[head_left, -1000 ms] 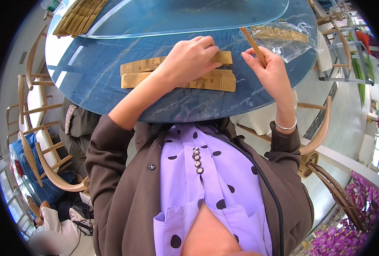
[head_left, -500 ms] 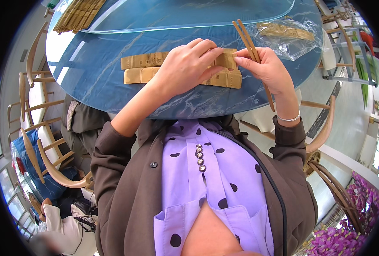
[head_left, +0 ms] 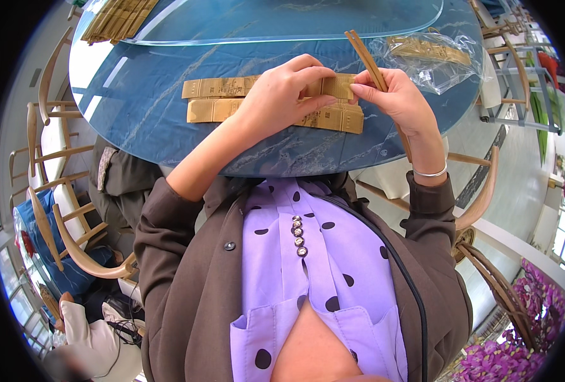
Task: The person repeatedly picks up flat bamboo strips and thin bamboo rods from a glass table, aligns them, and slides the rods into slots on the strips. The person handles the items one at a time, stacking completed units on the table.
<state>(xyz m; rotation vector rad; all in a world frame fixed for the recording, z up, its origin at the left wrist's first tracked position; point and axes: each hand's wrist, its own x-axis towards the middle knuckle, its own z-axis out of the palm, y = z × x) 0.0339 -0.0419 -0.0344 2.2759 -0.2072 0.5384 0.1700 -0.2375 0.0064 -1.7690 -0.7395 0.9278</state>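
Along the near side of the table (head_left: 161, 127), a near paper sleeve (head_left: 330, 118) lies just beside a far paper sleeve (head_left: 222, 87). The left hand (head_left: 285, 92) arches over the far one, whether pinching I cannot tell. The right hand (head_left: 400, 99) grips chopsticks (head_left: 366, 58), which are outside both sleeves, and apparently pinches the far sleeve's right end.
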